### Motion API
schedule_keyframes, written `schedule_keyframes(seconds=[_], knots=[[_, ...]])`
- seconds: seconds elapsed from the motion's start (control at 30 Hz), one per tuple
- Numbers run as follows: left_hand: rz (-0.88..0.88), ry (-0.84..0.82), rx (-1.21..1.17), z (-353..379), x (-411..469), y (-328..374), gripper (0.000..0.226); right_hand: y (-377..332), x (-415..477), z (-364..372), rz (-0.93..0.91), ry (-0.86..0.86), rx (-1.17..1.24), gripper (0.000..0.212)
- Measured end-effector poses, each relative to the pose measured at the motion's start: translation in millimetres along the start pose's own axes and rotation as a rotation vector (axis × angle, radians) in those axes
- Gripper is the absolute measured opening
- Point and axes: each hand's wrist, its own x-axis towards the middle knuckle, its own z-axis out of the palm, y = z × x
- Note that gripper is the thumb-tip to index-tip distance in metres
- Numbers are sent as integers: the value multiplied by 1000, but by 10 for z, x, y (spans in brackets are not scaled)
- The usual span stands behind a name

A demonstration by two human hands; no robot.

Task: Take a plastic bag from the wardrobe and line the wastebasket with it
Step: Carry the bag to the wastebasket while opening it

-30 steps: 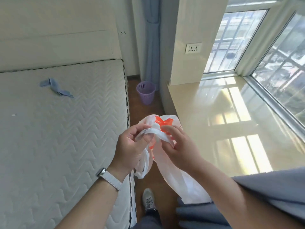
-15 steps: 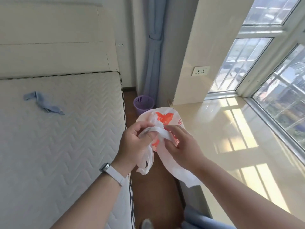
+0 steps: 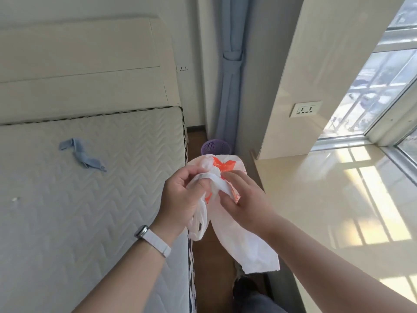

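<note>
White plastic bag (image 3: 237, 240) pinched by left hand (image 3: 180, 199) and right hand (image 3: 246, 199); rubbing its layers apart should open it for the purple wastebasket (image 3: 216, 147).

wastebasket (image 3: 216, 147): only far rim shows, rest hidden behind plastic bag (image 3: 239, 233). Bag mouth bunched under left hand (image 3: 182, 199) and right hand (image 3: 246, 199), opening unreadable. Orange print too crumpled to read. Both forearms cut by near edge.

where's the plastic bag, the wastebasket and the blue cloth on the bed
plastic bag (image 3: 243, 242): head view, on its white lower body below the hands
wastebasket (image 3: 216, 147): head view, on its purple perforated wall
blue cloth (image 3: 82, 157): head view, on its crumpled middle
</note>
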Motion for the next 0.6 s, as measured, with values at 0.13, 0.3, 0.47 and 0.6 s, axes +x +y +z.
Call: schedule_keyframes(seconds=[0.13,0.3,0.47,0.6], knots=[[-36,40,1,228,579,37,24,387,574,-74,-87,24,-7,41],[-53,70,98,596,1275,191,26,838,1213,-312,-117,35,58,41],[-35,101,108,871,1787,271,21,1195,1727,-490,-149,26,78,44],[-40,124,90,1015,2086,295,20,1331,1945,-558,-146,46,119,42]])
